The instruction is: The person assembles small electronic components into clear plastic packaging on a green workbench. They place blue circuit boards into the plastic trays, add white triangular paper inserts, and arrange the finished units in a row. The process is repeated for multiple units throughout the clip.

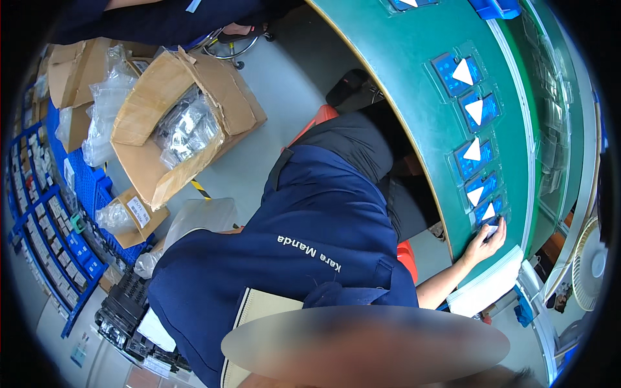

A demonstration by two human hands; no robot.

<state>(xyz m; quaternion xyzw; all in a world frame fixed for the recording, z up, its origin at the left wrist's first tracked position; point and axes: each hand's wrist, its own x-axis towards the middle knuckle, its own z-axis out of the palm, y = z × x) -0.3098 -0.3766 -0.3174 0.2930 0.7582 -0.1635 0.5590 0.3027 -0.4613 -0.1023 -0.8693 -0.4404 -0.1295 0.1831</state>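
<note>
Head view, looking down over a navy jacket [291, 258] and dark trousers [362, 149], seated on an orange stool [406, 255].

On the right, curving away: a green desk [401, 77]. Along it, near to far, a row of blue packets [475, 110], each with a white triangle. Right hand [484, 244] reaching out at the near end of that row, fingertips laid on the nearest blue packet [490, 212], thumb tucked below its near edge. Grip bent around the packet's corner, yet impossible to tell whether clenched on it or merely pressing it flat. Packet itself lying on the desk, last in line, just beside its neighbour. Left hand nowhere in view.

Just near the right forearm, a white stack of sheets [486, 284] at the desk's near edge. Further right, at the rim, a pale fan [592, 262].

On the floor to the left, an open cardboard box [162, 84] tilted on its side, stuffed with clear bags [187, 126] of small parts. Near it, a small carton [132, 216] with a white label. At the far left edge, a blue rack [45, 213] of little compartments. Lower left, black trays [123, 317] stacked close to the jacket.

Far, at the top left, another person's dark sleeve [162, 19] above a chrome stool base [233, 48].
</note>
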